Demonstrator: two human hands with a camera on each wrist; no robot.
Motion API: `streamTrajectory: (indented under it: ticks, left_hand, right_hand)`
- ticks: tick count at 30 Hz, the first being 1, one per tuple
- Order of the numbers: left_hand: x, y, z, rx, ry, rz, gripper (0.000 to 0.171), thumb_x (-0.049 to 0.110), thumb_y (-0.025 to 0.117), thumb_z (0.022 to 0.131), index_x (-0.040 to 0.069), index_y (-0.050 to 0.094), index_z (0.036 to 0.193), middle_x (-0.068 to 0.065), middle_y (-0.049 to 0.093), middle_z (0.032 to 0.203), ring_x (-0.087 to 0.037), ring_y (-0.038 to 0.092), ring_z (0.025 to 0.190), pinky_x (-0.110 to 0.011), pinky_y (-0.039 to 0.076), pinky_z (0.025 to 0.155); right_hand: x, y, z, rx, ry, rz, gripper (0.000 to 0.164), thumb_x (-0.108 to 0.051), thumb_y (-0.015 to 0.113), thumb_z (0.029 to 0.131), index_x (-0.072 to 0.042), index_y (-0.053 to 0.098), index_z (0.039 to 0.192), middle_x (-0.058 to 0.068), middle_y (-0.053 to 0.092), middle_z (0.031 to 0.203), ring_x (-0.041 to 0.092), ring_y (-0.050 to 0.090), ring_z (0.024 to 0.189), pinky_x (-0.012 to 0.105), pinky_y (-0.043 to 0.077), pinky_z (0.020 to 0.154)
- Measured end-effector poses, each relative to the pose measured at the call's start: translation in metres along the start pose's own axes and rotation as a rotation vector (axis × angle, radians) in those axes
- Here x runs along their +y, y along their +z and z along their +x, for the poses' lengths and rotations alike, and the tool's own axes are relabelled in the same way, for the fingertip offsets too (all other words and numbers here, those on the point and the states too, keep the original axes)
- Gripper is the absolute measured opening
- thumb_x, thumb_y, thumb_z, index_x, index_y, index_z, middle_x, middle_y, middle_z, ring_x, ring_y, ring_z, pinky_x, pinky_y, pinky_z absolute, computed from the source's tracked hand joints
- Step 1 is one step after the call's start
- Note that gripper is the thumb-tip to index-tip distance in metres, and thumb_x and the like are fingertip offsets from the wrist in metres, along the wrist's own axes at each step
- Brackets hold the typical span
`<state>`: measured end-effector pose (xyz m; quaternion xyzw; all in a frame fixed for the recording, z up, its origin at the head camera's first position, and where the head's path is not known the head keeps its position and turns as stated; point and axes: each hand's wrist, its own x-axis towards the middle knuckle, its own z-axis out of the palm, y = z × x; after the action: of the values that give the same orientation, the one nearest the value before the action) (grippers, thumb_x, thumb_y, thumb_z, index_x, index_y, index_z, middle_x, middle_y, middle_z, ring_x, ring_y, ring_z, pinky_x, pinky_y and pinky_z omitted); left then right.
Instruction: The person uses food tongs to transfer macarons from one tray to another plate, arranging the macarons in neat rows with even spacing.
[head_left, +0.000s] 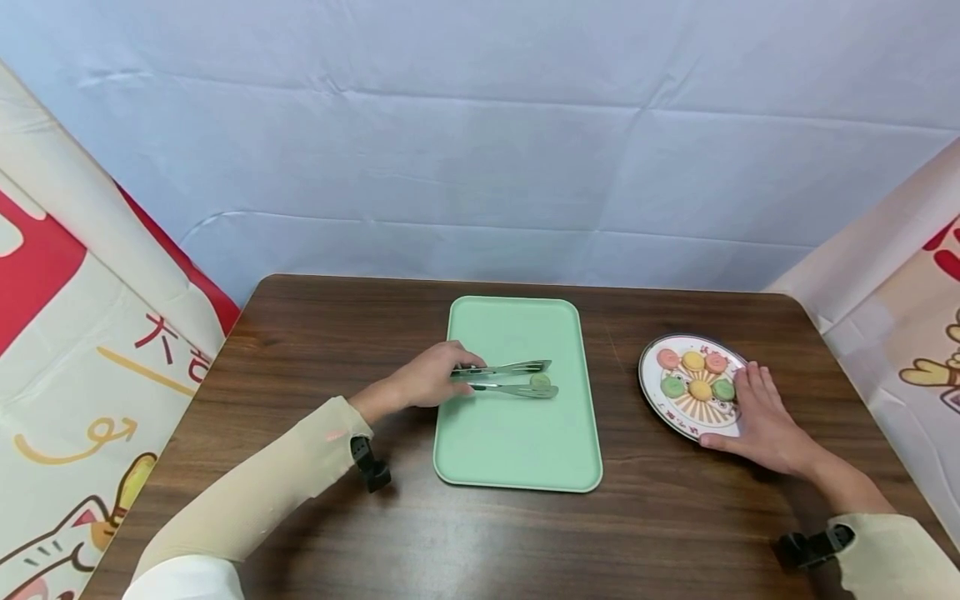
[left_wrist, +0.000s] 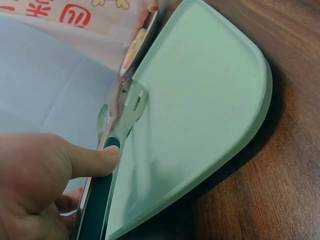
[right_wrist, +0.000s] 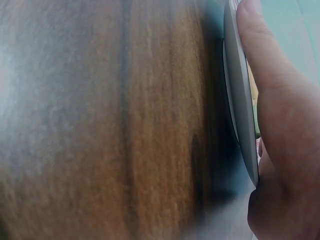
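My left hand [head_left: 433, 377] grips metal tongs [head_left: 517, 367] over the green tray [head_left: 517, 442]. In the left wrist view, the thumb presses on a dark green part of the tongs' handle [left_wrist: 97, 195]. A small green macaron [head_left: 539, 380] lies between the tongs' slotted ends; whether both ends touch it I cannot tell. To the right, my right hand [head_left: 768, 425] rests with extended fingers on the right rim of a round patterned plate [head_left: 686, 423]. Pink, yellow and green macarons [head_left: 700, 391] sit on this plate. In the right wrist view, the thumb lies along the plate's edge [right_wrist: 240, 100].
The tray and plate stand apart on a dark wooden table [head_left: 360, 533]. Behind the table hangs a pale blue cloth [head_left: 480, 167]. Printed cloths hang at the left [head_left: 97, 367] and right [head_left: 900, 333].
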<state>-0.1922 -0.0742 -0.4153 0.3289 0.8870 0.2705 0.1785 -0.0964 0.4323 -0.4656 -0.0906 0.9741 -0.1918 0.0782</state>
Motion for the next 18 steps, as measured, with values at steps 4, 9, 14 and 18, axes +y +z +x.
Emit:
streamTrajectory:
  ticks: [4, 9, 14, 18]
  left_hand:
    - [0.0004, 0.0025, 0.0013, -0.001, 0.010, 0.012, 0.038, 0.011, 0.072, 0.096, 0.007, 0.067, 0.134, -0.010, 0.063, 0.118, -0.022, 0.057, 0.102, -0.037, 0.046, 0.085]
    - [0.0010, 0.0046, 0.0019, 0.000, 0.017, 0.017, 0.037, 0.011, 0.071, 0.097, 0.006, 0.067, 0.133, -0.009, 0.063, 0.117, -0.022, 0.056, 0.101, -0.036, 0.046, 0.086]
    - [0.0021, 0.0063, 0.0021, 0.000, 0.009, 0.007, 0.036, 0.010, 0.070, 0.098, 0.006, 0.067, 0.134, -0.010, 0.063, 0.117, -0.021, 0.056, 0.099, -0.036, 0.045, 0.083]
    - [0.0021, 0.0074, 0.0023, 0.004, 0.006, 0.003, 0.036, 0.009, 0.069, 0.098, 0.006, 0.067, 0.134, -0.010, 0.063, 0.117, -0.020, 0.055, 0.097, -0.035, 0.045, 0.081]
  right_hand:
    - [-0.0005, 0.0001, 0.0001, 0.001, -0.003, -0.003, 0.135, -0.051, 0.081, 0.082, 0.025, -0.008, 0.148, 0.049, -0.014, 0.153, 0.055, -0.020, 0.146, 0.047, -0.019, 0.118]
    - [-0.0003, 0.0001, 0.0000, -0.004, 0.000, -0.004, 0.134, -0.051, 0.081, 0.082, 0.026, -0.008, 0.148, 0.049, -0.014, 0.153, 0.055, -0.020, 0.146, 0.048, -0.019, 0.118]
    - [-0.0006, -0.0002, -0.0002, -0.008, 0.003, -0.007, 0.134, -0.051, 0.080, 0.083, 0.025, -0.008, 0.148, 0.049, -0.014, 0.153, 0.055, -0.020, 0.146, 0.048, -0.019, 0.118]
    - [-0.0011, -0.0006, -0.0003, -0.007, 0.000, -0.007, 0.133, -0.051, 0.080, 0.083, 0.026, -0.008, 0.148, 0.049, -0.014, 0.153, 0.055, -0.020, 0.146, 0.048, -0.019, 0.118]
